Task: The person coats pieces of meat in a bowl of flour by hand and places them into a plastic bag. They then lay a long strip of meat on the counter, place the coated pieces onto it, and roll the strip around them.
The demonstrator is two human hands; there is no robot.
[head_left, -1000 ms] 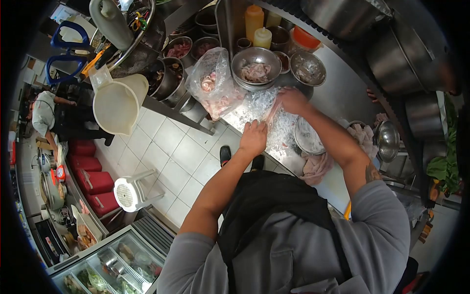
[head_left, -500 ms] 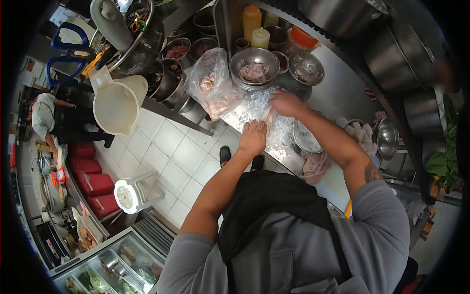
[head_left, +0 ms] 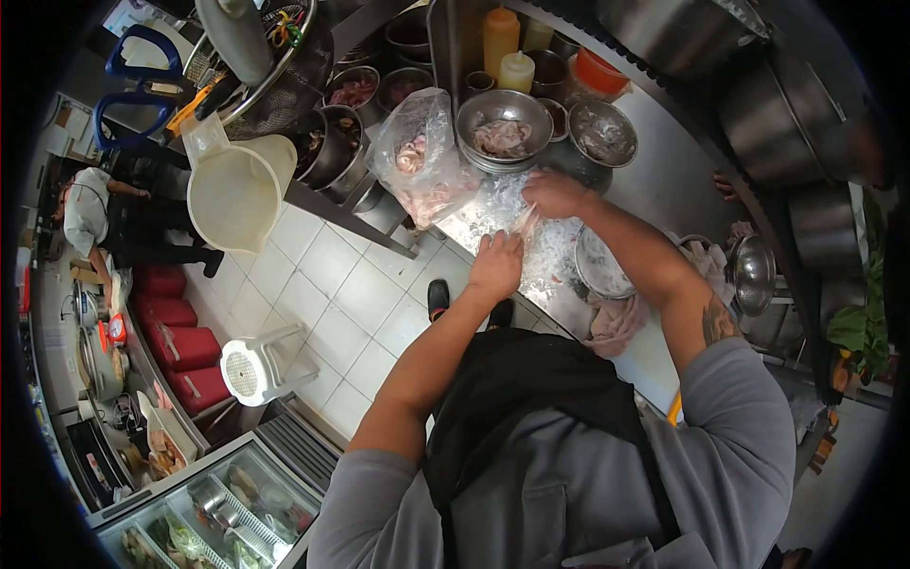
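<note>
A strip of pale pink raw meat (head_left: 525, 222) stretches between my two hands over the floured steel counter (head_left: 555, 270). My left hand (head_left: 499, 260) is closed on its near end at the counter's edge. At the far end, the curled fingers of my right hand (head_left: 557, 194) grip it, partly hiding it. Just beyond stands a steel bowl (head_left: 550, 128) with more raw meat (head_left: 500, 138) inside, stacked on other bowls. Left of it a clear plastic bag (head_left: 409, 119) of raw meat lies over the counter edge. A floured steel bowl (head_left: 604, 266) sits beneath my right forearm.
Another floury bowl (head_left: 607, 133), squeeze bottles (head_left: 517, 72) and a crumpled pink cloth (head_left: 616, 322) are on the counter. A plastic jug (head_left: 237, 199) hangs at left. A white stool (head_left: 248, 373) stands on the tiled floor. Another person (head_left: 95, 213) works at far left.
The whole view has shifted slightly right. Both hands keep nearly the same places on the counter, still on the meat strip.
</note>
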